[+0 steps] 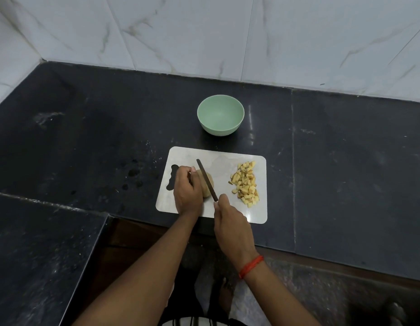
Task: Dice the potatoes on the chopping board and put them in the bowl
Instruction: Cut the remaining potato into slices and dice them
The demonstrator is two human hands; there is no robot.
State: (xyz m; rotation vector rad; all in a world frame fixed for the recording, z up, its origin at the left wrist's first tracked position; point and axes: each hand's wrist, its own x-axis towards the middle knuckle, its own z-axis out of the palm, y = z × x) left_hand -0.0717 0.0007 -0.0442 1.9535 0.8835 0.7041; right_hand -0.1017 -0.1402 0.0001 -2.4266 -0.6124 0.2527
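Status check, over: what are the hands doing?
Left hand steadies potato. Right hand holds knife across it. Diced pile on board; bowl empty.

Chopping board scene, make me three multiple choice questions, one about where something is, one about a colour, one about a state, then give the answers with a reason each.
1. Where is the pile of diced potato?
A. In the bowl
B. On the right part of the chopping board
C. On the counter

2. What colour is the bowl?
A. Light green
B. Red
C. Black

3. What is the right hand doing?
A. Resting empty
B. Lifting the bowl
C. Holding the knife over the potato

Answers: B, the cubes lie on the board; A, pale green inside and out; C, the blade crosses the potato that the left hand steadies.
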